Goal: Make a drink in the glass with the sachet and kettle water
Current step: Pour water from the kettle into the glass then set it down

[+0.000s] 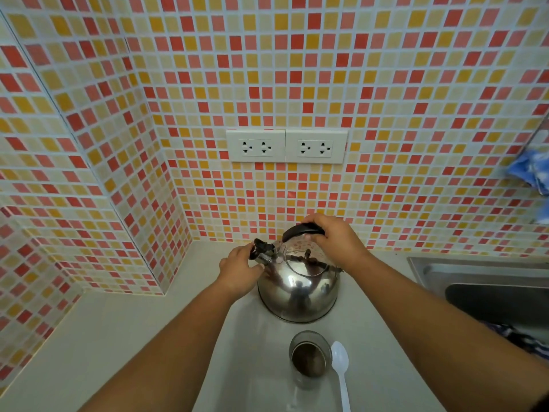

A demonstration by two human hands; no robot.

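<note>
A shiny steel kettle (298, 295) stands on the pale counter (118, 337) near the tiled wall. My right hand (332, 237) is closed around its black handle (300, 230) on top. My left hand (240, 270) pinches the black spout cap (261, 249) at the kettle's left side. In front of the kettle stands a clear glass (310, 359) with dark brown powder at its bottom. A white plastic spoon (341, 373) lies just right of the glass, bowl toward the kettle. No sachet is visible.
A steel sink (475, 281) is set into the counter at the right. Two double wall sockets (286, 145) sit above the kettle. A blue cloth (528, 171) hangs at the right edge. Tiled walls close in the counter behind and to the left.
</note>
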